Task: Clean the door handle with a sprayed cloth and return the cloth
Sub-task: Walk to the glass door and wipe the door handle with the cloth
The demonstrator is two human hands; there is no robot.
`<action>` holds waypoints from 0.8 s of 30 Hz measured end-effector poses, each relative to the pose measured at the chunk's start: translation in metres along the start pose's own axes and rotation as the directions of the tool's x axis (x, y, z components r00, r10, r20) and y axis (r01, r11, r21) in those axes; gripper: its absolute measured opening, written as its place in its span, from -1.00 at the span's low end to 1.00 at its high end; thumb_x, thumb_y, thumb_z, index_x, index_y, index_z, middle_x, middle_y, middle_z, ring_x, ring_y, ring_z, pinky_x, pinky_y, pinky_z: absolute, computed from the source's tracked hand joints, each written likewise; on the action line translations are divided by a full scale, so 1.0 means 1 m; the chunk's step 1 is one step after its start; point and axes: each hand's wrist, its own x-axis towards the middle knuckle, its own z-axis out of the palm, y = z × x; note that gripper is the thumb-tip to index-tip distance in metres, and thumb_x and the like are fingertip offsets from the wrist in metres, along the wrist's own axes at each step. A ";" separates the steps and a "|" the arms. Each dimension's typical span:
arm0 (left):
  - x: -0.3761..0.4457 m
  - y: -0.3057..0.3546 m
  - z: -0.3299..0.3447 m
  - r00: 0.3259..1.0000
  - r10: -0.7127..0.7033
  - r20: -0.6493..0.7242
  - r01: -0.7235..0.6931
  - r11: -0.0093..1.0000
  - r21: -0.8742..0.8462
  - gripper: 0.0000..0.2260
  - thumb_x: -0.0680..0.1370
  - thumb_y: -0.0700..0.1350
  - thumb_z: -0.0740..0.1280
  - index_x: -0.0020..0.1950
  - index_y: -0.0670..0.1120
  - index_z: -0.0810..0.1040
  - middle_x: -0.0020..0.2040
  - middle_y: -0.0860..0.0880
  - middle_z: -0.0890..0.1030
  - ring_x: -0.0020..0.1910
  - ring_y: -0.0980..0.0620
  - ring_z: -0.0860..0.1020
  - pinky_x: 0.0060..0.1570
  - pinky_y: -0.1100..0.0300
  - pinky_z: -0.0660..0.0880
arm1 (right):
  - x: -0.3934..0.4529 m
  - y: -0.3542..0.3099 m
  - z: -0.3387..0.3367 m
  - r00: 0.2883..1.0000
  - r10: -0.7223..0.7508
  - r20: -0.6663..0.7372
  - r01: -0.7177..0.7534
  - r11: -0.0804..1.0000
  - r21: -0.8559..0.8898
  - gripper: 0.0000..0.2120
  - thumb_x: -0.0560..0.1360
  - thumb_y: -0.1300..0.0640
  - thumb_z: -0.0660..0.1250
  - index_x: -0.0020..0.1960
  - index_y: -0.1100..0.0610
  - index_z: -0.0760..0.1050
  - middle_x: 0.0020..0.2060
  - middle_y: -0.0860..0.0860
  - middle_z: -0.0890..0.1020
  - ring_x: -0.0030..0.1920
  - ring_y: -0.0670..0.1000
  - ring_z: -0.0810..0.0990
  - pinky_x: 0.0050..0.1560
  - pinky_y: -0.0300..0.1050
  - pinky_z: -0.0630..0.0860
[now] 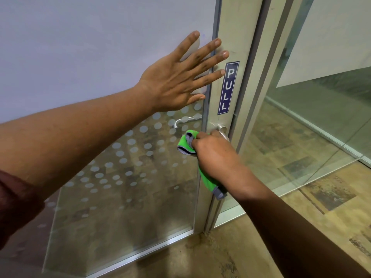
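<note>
A silver door handle (pixel 220 128) sits on the aluminium frame of a glass door, just below a blue PULL sticker (pixel 228 87). My right hand (pixel 215 155) is closed around a green cloth (pixel 185 144) with grey edging and presses it against the handle, hiding most of the lever. One end of the cloth hangs below my wrist. My left hand (pixel 180 77) lies flat with fingers spread on the frosted glass and the frame edge above the handle.
The glass door (pixel 120 167) has frosted dots in its lower part; a second handle (pixel 184 120) shows through the glass on the far side. A fixed glass panel (pixel 311 117) stands to the right. Brown patterned flooring runs underneath.
</note>
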 end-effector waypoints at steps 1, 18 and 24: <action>0.000 0.000 0.000 1.000 0.000 0.002 0.000 1.000 -0.004 -0.36 0.65 0.27 -0.27 0.66 -0.02 -0.25 0.67 -0.15 -0.17 0.65 -0.20 -0.11 0.57 -0.24 -0.05 | 0.004 -0.005 0.000 1.000 0.014 0.006 -0.014 1.000 -0.010 -0.70 0.50 0.35 0.18 0.15 0.17 0.56 0.00 0.15 0.60 -0.01 0.26 0.51 -0.17 0.03 0.36; 0.000 0.001 0.004 1.000 0.002 -0.021 -0.001 1.000 0.029 -0.37 0.66 0.25 -0.28 0.66 -0.02 -0.25 0.67 -0.16 -0.17 0.65 -0.20 -0.11 0.57 -0.24 -0.07 | 0.008 0.012 -0.005 0.997 -0.078 0.014 0.075 0.989 0.127 -0.73 0.41 0.34 0.28 0.07 0.18 0.58 -0.08 0.18 0.60 -0.07 0.26 0.58 -0.17 0.05 0.48; 0.001 0.000 0.004 1.000 -0.005 -0.023 0.005 1.000 0.015 -0.36 0.66 0.26 -0.27 0.66 -0.03 -0.26 0.67 -0.17 -0.18 0.65 -0.20 -0.12 0.58 -0.24 -0.07 | -0.010 0.074 -0.017 0.991 0.074 0.113 -0.081 0.995 0.059 -0.76 0.39 0.33 0.29 0.01 0.16 0.59 -0.07 0.20 0.64 -0.02 0.26 0.61 -0.07 0.04 0.52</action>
